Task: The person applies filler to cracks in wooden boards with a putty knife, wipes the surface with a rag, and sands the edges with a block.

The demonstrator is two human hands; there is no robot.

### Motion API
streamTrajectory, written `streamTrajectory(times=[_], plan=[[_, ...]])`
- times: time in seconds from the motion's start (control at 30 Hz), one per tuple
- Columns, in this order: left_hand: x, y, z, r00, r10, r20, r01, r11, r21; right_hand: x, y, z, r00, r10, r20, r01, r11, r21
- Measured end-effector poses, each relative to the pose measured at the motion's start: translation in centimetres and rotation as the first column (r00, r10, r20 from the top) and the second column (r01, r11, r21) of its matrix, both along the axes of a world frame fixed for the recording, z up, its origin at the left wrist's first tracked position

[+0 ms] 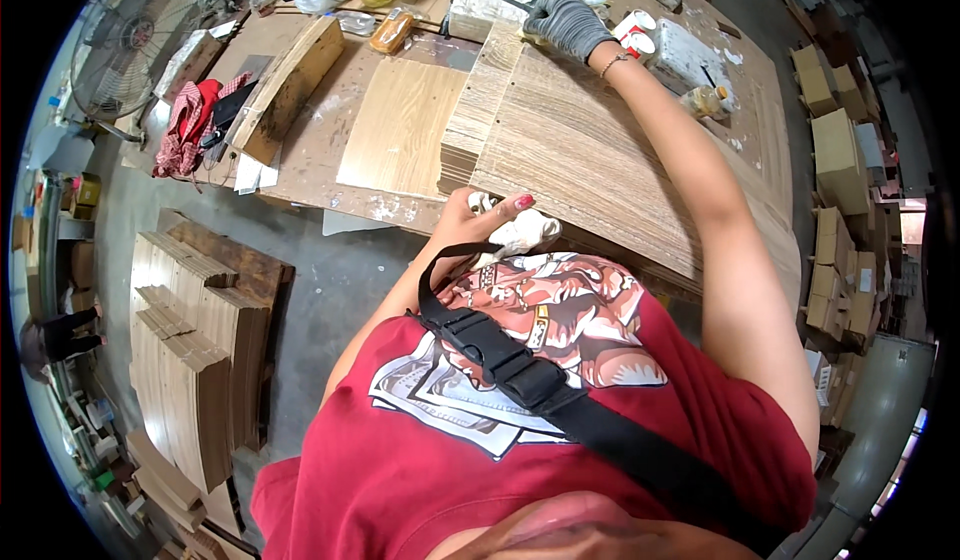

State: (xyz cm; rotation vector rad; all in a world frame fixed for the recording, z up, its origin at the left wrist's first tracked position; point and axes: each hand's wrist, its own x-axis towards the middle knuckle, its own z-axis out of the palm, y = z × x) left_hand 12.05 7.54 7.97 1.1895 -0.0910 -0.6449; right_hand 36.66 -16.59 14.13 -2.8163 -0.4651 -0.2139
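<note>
My right hand [568, 26], in a grey knit glove, reaches to the far end of a stack of wood-grain boards [590, 130]. Its fingers are closed on a thin dark flat tool [515, 3] that points left; the exact kind is not clear. A white block-like slab [500, 0] with smears lies right behind it. Close to my body, my bare left hand [472, 222] is closed on a bunched white cloth [527, 231] by the near edge of the stack. The thumb lies across the cloth, and the other fingers are partly hidden.
Left of the stack lies a single wood-grain board [395, 125]. A thick wooden beam [290, 90], red checked cloth [190, 125] and fan [140, 35] are farther left. Red-and-white cups [637, 35] and a jar [705, 101] stand right. More boards [180, 360] are stacked on the floor.
</note>
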Motion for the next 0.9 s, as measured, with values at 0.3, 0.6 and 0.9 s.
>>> streamTrajectory(times=[0.3, 0.6, 0.9], plan=[[0.4, 0.1, -0.5, 0.995, 0.008, 0.098, -0.012, 0.999, 0.036, -5.8, 4.3, 0.6, 0.984, 0.057, -0.168, -0.034, 0.990, 0.134], [0.7, -0.2, -2.4, 0.996, 0.012, 0.091, -0.013, 1.000, 0.020, -16.7, 9.2, 1.7, 0.915, 0.185, -0.357, -0.064, 0.943, 0.326], [0.7, 1.4, -6.8, 0.957, 0.076, 0.281, -0.102, 0.992, 0.080, -22.1, 10.8, 2.7, 0.885, 0.271, -0.379, -0.076, 0.886, 0.457]])
